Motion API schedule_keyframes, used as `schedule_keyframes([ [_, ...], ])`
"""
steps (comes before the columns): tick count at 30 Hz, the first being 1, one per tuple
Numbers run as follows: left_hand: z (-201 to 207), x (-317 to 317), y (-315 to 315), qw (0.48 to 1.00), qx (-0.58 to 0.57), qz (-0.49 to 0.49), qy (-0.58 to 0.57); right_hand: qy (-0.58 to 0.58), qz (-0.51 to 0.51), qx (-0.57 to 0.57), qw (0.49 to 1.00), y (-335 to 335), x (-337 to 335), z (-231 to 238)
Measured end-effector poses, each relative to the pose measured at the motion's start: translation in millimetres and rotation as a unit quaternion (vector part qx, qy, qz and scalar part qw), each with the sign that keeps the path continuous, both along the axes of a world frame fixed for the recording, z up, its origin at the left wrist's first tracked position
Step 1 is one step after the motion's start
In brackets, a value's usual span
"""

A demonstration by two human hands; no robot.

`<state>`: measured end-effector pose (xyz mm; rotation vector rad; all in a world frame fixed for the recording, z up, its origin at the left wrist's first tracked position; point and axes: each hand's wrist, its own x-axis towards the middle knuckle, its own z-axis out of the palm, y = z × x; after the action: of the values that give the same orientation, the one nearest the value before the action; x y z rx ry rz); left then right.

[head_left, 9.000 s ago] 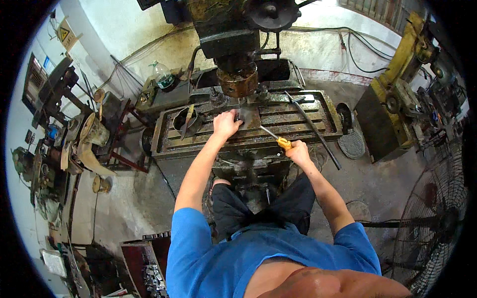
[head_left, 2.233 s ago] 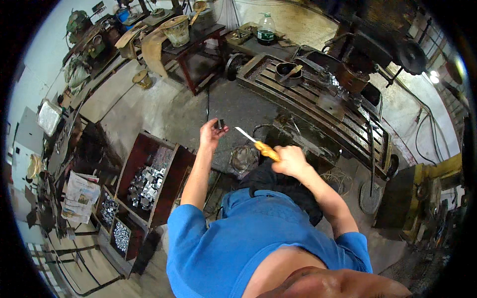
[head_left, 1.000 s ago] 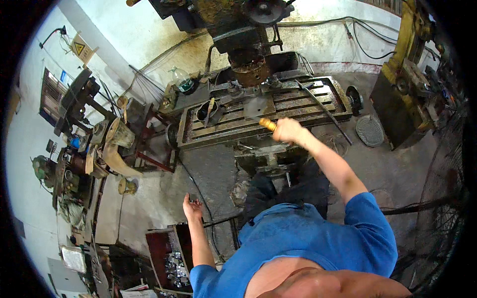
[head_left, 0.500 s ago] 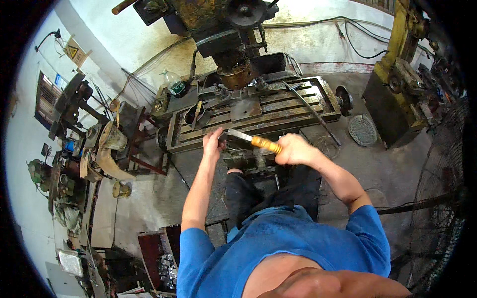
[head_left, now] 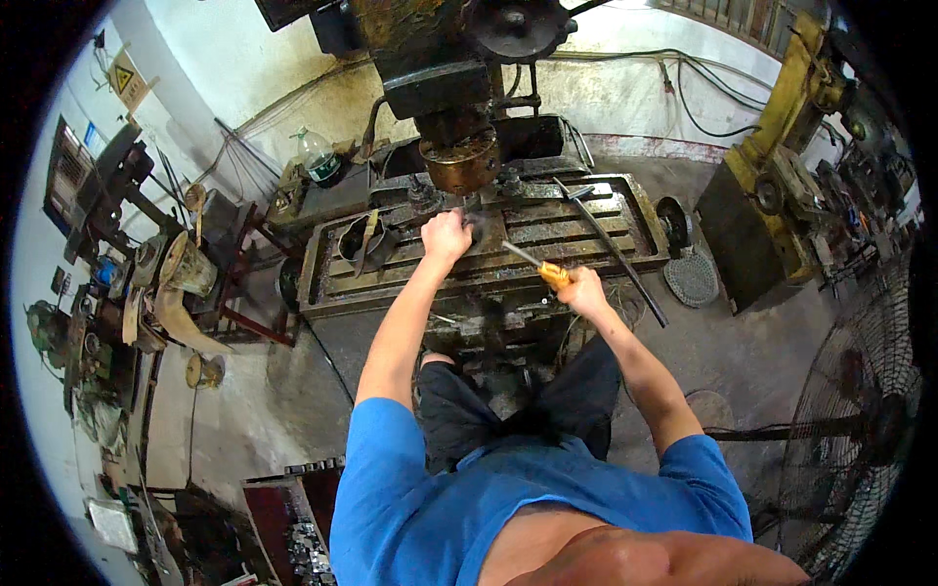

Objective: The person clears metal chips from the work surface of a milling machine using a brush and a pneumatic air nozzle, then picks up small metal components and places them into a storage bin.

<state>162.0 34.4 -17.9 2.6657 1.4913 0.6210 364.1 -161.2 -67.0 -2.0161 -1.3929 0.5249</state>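
My right hand (head_left: pixel 583 291) is closed around the yellow handle of a file (head_left: pixel 521 253), its grey metal blade pointing up and left over the machine table (head_left: pixel 381 285). My left hand (head_left: pixel 447 237) reaches forward, fingers curled, to the spot just below the spindle head (head_left: pixel 459 164) of a milling machine. What those fingers hold or press on is hidden by the hand. Beside the left hand, a dark round pot (head_left: pixel 363 245) with a brush in it stands on the slotted table. Metal chips are scattered over the slots.
A long dark metal bar (head_left: pixel 620 246) leans across the table's right end. A large plastic bottle (head_left: pixel 318 156) stands behind the table on the left. At the lower right is a fan with a wire guard (head_left: pixel 840 439). A box of metal pieces (head_left: pixel 278 518) sits at lower left.
My left hand has moved forward from in front of the table to below the spindle. My right hand has drawn the file away from it, slightly rightward. The view has shifted a little.
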Motion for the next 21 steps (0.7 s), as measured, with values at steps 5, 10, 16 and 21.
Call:
schedule_keyframes([
  [5,1,-9,-5,0.998,0.002,-0.07,0.011,-0.007,-0.065,-0.057,0.996,-14,-9,-2],
  [10,-1,3,13,0.996,-0.022,-0.09,-0.007,0.053,-0.006,-0.006,0.999,-35,-7,-3],
  [16,-12,25,30,0.994,0.013,-0.104,-0.012,0.082,0.043,0.061,0.994,-59,3,13],
  [21,-11,23,24,0.996,-0.028,0.025,-0.079,0.09,0.053,0.052,0.993,-69,24,107],
])
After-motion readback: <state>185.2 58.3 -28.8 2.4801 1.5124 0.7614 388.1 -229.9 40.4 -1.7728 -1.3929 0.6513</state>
